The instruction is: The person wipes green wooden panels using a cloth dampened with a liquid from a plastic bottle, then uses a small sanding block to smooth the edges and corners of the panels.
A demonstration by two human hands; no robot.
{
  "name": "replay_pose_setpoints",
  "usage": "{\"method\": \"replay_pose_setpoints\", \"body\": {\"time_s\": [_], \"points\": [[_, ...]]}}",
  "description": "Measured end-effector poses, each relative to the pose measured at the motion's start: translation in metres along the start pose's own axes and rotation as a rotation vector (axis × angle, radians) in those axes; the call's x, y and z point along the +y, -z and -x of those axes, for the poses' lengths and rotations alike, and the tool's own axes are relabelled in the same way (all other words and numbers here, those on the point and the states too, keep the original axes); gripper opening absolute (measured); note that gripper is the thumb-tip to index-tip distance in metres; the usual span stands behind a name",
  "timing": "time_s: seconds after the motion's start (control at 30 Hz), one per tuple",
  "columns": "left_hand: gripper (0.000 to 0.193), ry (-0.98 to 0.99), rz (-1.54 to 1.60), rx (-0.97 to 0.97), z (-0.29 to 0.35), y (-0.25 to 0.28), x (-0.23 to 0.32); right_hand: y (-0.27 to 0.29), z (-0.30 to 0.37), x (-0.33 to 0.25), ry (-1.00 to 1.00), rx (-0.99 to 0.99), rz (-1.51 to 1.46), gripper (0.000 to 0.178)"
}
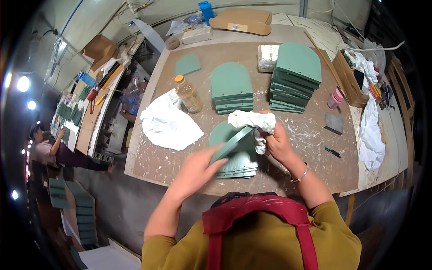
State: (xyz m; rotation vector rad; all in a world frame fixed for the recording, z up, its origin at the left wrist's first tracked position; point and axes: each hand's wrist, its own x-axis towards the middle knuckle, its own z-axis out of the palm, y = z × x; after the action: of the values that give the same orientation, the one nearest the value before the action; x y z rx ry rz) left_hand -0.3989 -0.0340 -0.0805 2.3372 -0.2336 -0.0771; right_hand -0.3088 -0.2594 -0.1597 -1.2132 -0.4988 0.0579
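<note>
My left hand (193, 173) grips a green panel (232, 145) by its near end, holding it tilted with its narrow edge turned up. A crumpled white cloth (252, 120) is in my right hand (281, 145), pressed at the panel's far end. Directly under the held panel lies a short stack of green panels (236, 169), partly hidden by it. Beyond it stands a stack of round-ended green panels (231, 83) with small holes along the straight edge. To its right rises a taller, uneven stack of green panels (297, 67).
Left on the brown board (153, 166) are a white cloth (171, 123), an orange-capped bottle (189, 95) and a single green panel (187, 64). At right are a pink bottle (335, 98), a grey block (334, 123) and a wooden box (348, 81). Another person (49, 146) works far left.
</note>
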Motion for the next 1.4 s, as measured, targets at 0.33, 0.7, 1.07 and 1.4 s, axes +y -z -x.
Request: {"method": "replay_pose_setpoints", "body": {"time_s": [0.33, 0.7, 1.07, 1.4], "points": [[0.023, -0.128, -0.130, 0.152, -0.009, -0.030, -0.012, -0.033, -0.017, -0.048, 0.451, -0.212, 0.857, 0.027], [0.024, -0.129, 0.071, 0.354, 0.013, -0.039, -0.041, -0.062, -0.015, -0.037, 0.658, -0.240, 1.056, 0.044], [0.026, -0.091, 0.066, 0.400, 0.034, -0.043, -0.036, -0.063, -0.004, -0.040, 0.362, -0.167, 0.807, 0.036], [0.032, -0.153, 0.097, 0.363, 0.038, -0.049, -0.049, -0.031, 0.002, -0.007, -0.122, -0.009, 0.289, 0.025]]}}
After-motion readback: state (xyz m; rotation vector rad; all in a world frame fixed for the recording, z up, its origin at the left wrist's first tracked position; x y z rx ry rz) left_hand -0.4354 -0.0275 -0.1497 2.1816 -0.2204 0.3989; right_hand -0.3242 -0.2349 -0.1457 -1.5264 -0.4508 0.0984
